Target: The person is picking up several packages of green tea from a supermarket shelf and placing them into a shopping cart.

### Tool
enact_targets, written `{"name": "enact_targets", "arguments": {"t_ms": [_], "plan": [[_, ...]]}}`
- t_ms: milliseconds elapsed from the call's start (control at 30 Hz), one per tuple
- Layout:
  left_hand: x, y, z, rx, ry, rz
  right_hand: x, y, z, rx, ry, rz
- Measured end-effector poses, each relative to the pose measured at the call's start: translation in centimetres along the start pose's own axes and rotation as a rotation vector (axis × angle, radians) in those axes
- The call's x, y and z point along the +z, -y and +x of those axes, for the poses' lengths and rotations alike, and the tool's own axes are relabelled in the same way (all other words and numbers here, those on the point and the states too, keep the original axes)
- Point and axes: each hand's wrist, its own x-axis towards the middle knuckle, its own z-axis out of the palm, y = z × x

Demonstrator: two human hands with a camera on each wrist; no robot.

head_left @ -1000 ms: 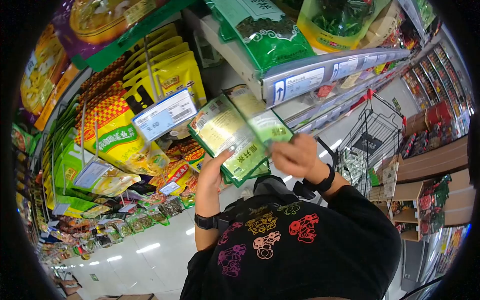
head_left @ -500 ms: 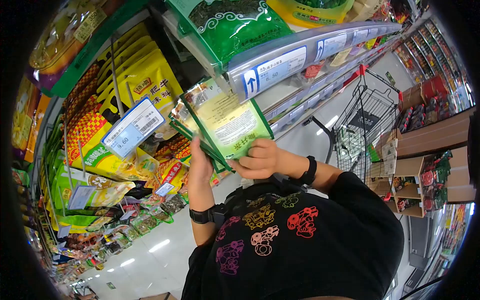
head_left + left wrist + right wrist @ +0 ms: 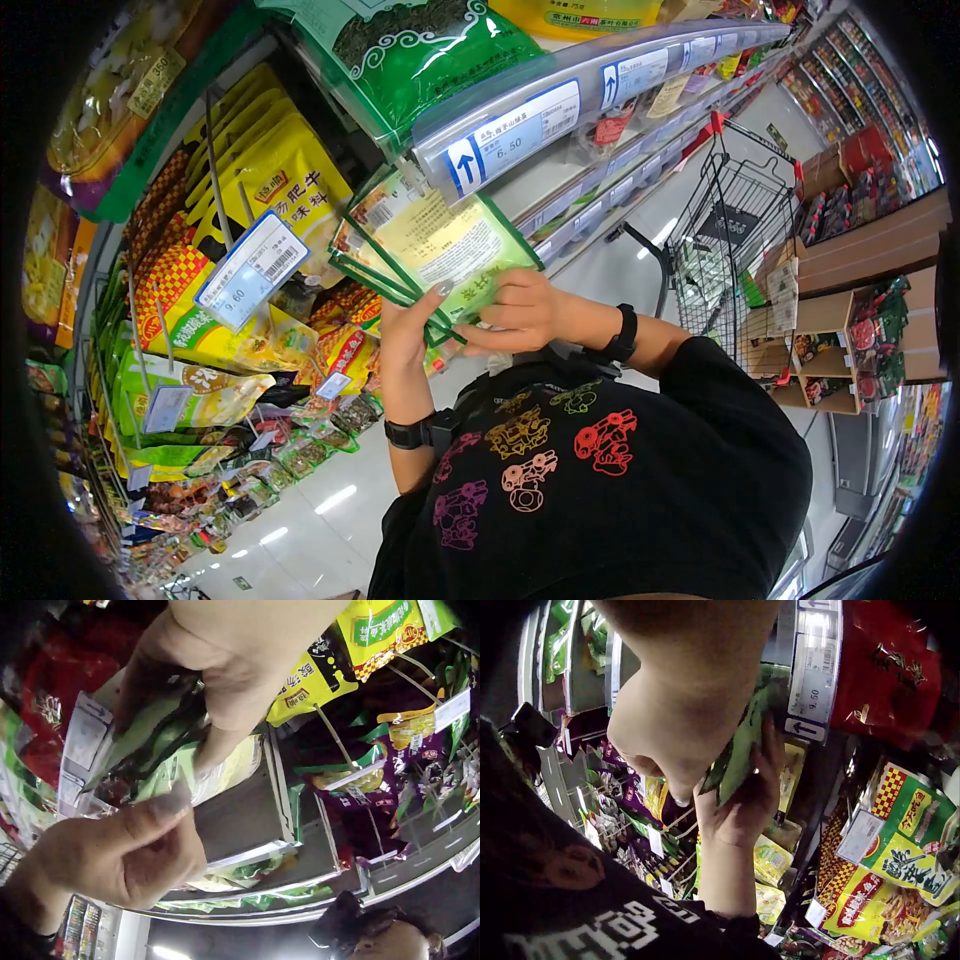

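Observation:
Several flat green-and-cream tea packets [image 3: 450,240] are held in a fanned stack in front of the shirt, backs with printed text facing up. My left hand [image 3: 405,330] grips the stack at its lower left edge, thumb over the top packet and the other fingers hidden beneath. My right hand [image 3: 520,312] pinches the lower right edge of the top packet with curled fingers. In the left wrist view, the right hand [image 3: 135,855] has its thumb against a packet's edge. The right wrist view shows the left hand [image 3: 739,806] cupped under the packets' green edges.
A shelf edge with price labels [image 3: 530,125] runs right above the packets, carrying green tea bags [image 3: 420,60]. Yellow seasoning pouches [image 3: 270,180] hang on hooks at left, a price tag [image 3: 252,270] in front. A wire shopping cart [image 3: 730,250] stands at right.
The right hand has come from the right with its packet, now lying over the stack. The packets have spread at their left edges, and the left thumb now lies on top. The view has shifted.

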Motion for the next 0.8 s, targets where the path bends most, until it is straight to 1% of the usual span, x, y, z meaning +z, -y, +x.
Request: {"name": "enact_targets", "arguments": {"t_ms": [67, 100, 167, 267, 367, 467, 500, 600, 633, 733, 767, 800], "plan": [[0.0, 0.3, -0.1, 0.055, 0.002, 0.060, -1.6, 0.1, 0.3, 0.090, 0.012, 0.029], [0.0, 0.5, -0.1, 0.082, 0.000, 0.088, -2.1, -0.2, 0.3, 0.181, -0.002, 0.017], [0.2, 0.3, -0.1, 0.096, 0.060, 0.103, -2.9, -1.2, 0.7, 0.359, -0.027, 0.000], [-0.3, 0.2, 0.0, 0.104, 0.090, 0.130, -4.0, -1.7, 3.0, 0.615, 0.034, -0.091], [-0.8, 0.4, -0.2, 0.100, 0.102, 0.108, -4.0, -2.6, 2.8, 0.749, 0.230, 0.155], [-1.3, 0.8, -0.2, 0.042, 0.142, 0.038, -2.8, -2.7, 2.4, 0.635, 0.236, 0.329], [-1.2, 0.9, -0.5, 0.035, 0.127, 0.004, -3.0, -2.8, 2.9, 0.617, 0.380, 0.341], [-1.3, 0.7, -1.3, -0.045, 0.138, -0.186, -2.8, -2.3, 4.4, 0.641, 0.558, 0.286], [-1.7, 1.1, -1.3, -0.035, 0.130, -0.193, -2.6, -2.4, 4.2, 0.674, 0.569, 0.308], [-2.4, 1.6, -1.5, -0.014, 0.091, -0.204, -2.6, -4.0, 5.3, 0.535, 0.497, 0.473], [-2.5, 1.6, -1.6, 0.011, 0.087, -0.209, -2.8, -4.4, 5.6, 0.591, 0.482, 0.486], [-2.7, 1.7, -1.8, 0.044, 0.090, -0.210, -2.5, -5.2, 5.3, 0.680, 0.435, 0.639]]}}
